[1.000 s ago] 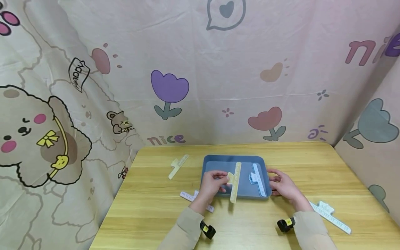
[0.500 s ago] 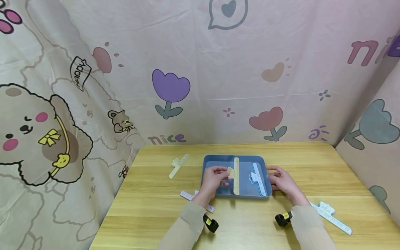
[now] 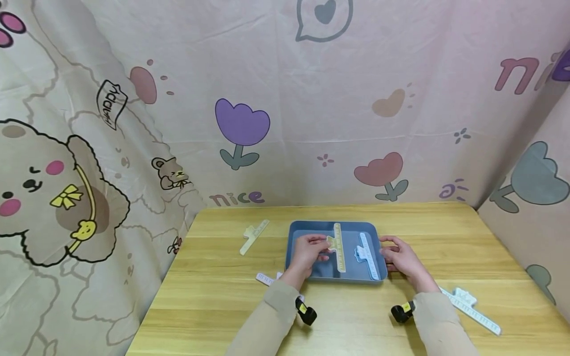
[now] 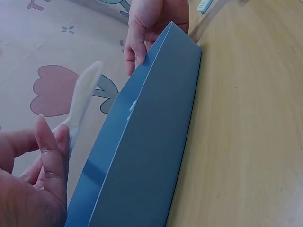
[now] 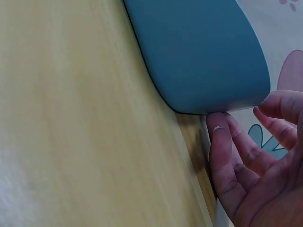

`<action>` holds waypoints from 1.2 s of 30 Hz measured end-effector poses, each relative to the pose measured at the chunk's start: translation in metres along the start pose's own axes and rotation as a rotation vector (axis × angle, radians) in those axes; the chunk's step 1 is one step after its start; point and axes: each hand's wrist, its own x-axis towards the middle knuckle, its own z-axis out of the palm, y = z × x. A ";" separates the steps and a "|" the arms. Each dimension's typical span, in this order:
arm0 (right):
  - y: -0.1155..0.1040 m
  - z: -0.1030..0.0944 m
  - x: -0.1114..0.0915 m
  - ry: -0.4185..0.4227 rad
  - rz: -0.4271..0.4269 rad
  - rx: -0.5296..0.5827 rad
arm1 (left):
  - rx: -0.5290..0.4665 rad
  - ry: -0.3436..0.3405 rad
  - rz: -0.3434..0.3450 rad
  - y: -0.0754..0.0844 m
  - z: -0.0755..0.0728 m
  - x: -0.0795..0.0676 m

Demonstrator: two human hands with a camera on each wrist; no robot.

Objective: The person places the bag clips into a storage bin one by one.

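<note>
Over the tray (image 3: 318, 273), the left hand (image 3: 308, 253) pinches the yellow clip (image 3: 340, 251), best lowered level and clear of the blue clip (image 3: 368, 256) before that grip loosens, while the right hand (image 3: 403, 258), fingers relaxed against the tray's end, should just steady it.

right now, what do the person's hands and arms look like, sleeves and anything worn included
The left hand and right hand are bare, no gloves showing. Long, plain beige fabric sleeves end near the wrists. By each cuff sits a small black camera with a yellow label; no cables are visible.
</note>
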 end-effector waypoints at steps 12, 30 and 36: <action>0.000 0.000 -0.002 -0.004 -0.003 0.001 | -0.012 0.004 -0.025 -0.006 0.012 0.005; 0.007 -0.001 -0.002 -0.011 0.027 0.051 | 0.013 -0.006 -0.063 -0.018 0.021 0.009; 0.007 -0.001 -0.003 -0.006 0.029 0.047 | 0.029 0.012 -0.059 -0.024 0.026 0.013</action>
